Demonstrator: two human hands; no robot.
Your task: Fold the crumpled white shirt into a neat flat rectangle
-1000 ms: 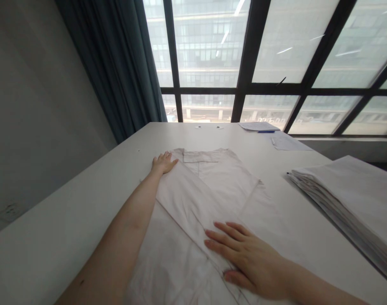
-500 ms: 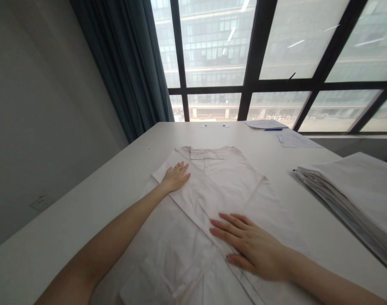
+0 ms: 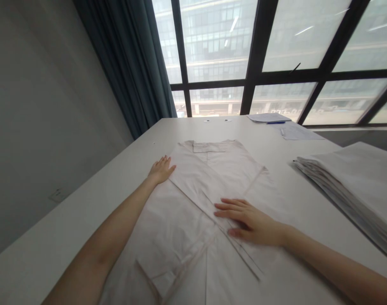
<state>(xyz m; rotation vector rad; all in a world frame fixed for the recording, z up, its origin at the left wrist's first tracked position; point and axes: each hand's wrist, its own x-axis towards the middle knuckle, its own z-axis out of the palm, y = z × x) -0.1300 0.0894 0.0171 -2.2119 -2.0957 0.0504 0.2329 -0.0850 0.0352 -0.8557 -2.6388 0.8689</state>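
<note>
A pale pinkish-white garment (image 3: 193, 237) with a collar and folded-over panels lies spread on the white table. My left hand (image 3: 161, 170) rests flat at its upper left edge, fingers stretched out. Over the middle right of the cloth is my right hand (image 3: 249, 220), palm down with the fingers extended and the thumb apart. Its fingertips are at the long diagonal fold; whether the palm touches the cloth I cannot tell. Neither hand grasps anything.
To the right lies a thick stack of folded white cloth (image 3: 355, 178). Papers (image 3: 266, 117) and a blue pen (image 3: 276, 123) lie at the table's far right. Beyond the table (image 3: 180, 127) are a dark blue curtain (image 3: 132, 63) and a window; a grey wall (image 3: 53, 106) runs along the left.
My left hand has slid left to the garment's edge. My right hand has shifted slightly up and away along the fold. The view has tilted a little.
</note>
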